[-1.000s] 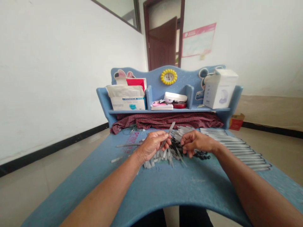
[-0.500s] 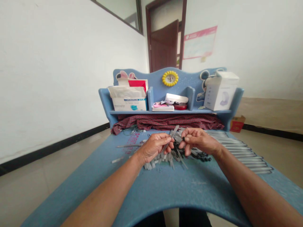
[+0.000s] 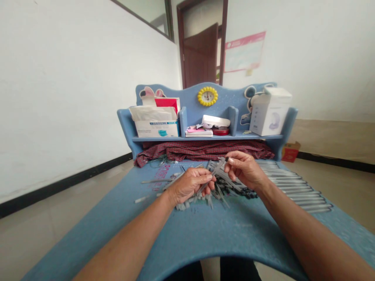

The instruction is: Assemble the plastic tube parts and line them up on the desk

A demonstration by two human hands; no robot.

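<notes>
My left hand [image 3: 193, 184] is closed on a translucent plastic strip [image 3: 218, 168], which slants up and to the right out of the fingers. Small and dark, a black piece [image 3: 226, 159] sits between the thumb and fingertips of my right hand [image 3: 243, 168]. This piece is at the strip's upper end; I cannot tell whether the two touch. Beneath both hands lies a loose pile of clear strips [image 3: 209, 201], with small black pieces [image 3: 248, 192] heaped at its right side. Fingers hide part of the pile.
To the right, finished-looking tubes with dark ends [image 3: 288, 185] lie in a row on the blue table [image 3: 205, 230]. A checked cloth [image 3: 205, 150] is bunched under the shelf. On the shelf stand a mask box [image 3: 156, 128] and a white box [image 3: 271, 111].
My right hand has moved up with the black piece, toward the strip's upper end. My left hand keeps its hold on the strip. The whole view has shifted slightly.
</notes>
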